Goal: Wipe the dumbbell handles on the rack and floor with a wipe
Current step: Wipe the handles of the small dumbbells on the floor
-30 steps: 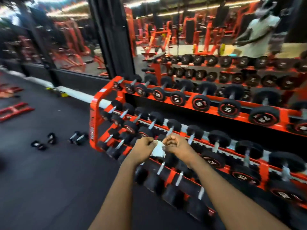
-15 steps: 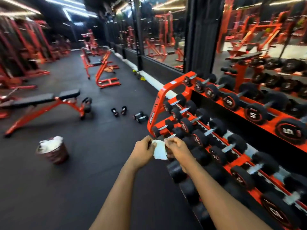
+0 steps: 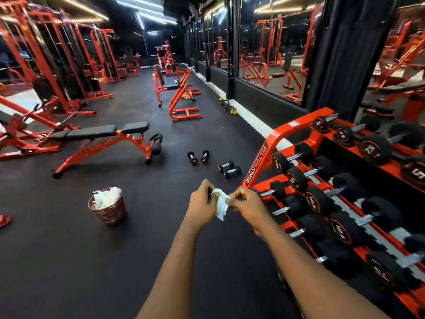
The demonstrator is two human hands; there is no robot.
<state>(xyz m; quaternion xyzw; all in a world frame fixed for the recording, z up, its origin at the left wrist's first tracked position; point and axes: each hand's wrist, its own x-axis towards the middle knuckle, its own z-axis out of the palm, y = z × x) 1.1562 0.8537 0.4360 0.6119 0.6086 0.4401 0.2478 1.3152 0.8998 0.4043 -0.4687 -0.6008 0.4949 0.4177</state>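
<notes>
Gym: rack (image 3: 259, 166) cropped; left hand (image 3: 201, 208), right hand (image 3: 247, 207) pinch wipe (image 3: 220, 203).

wipe (image 3: 221, 205) ends tucked inside fingers of left hand (image 3: 200, 207) and right hand (image 3: 248, 207); only crumpled middle and hanging tail show. dumbbell rack (image 3: 259, 162) cut off by right and bottom edges, part of lowest tier behind right forearm. markings on floor dumbbells (image 3: 229, 169) too small to read. nearest rack dumbbell faces blurred. basket (image 3: 110, 214) interior hidden under white crumpled material.
</notes>
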